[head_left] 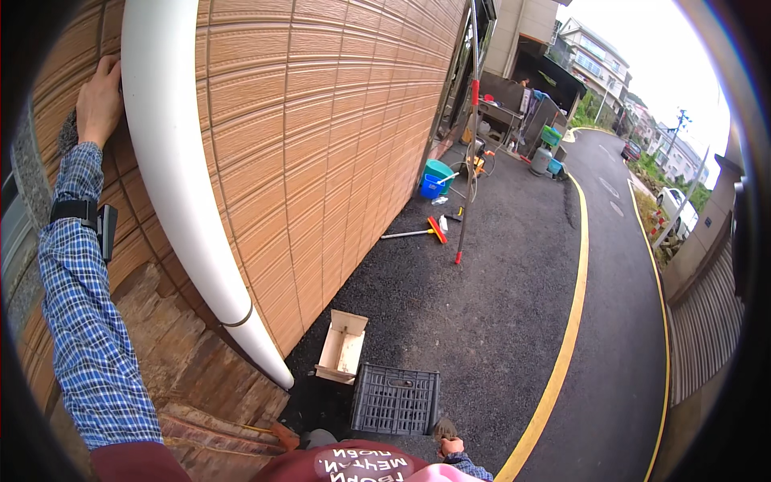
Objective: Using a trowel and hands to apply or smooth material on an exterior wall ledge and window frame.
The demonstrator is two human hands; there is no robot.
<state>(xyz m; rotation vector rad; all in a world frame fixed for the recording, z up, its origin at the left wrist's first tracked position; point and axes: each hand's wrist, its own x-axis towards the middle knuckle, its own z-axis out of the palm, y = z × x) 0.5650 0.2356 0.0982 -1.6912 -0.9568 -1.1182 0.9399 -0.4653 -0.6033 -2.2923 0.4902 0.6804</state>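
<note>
My left hand (100, 104) is raised high at the left, against the brown tiled wall (321, 104) beside a thick white drainpipe (173, 161). Its fingers are bent, and the tips are hidden at the pipe's edge, so what they grip is out of sight. Just below that hand shows a dark grey, rough-textured thing (67, 134). My right hand (452, 447) is low at the bottom edge, closed, next to a grey-brown, fuzzy-looking thing (443, 428); whether it holds this I cannot tell. A black plastic crate (397, 399) stands near the right hand.
An open wooden box (343, 347) sits beyond the crate. Weathered wooden boards (181, 353) lie under the pipe. Farther off are a red-headed squeegee (437, 230), a blue bucket (432, 186), a green bucket (439, 168) and an upright pole (466, 201). A yellow line (566, 365) edges the road.
</note>
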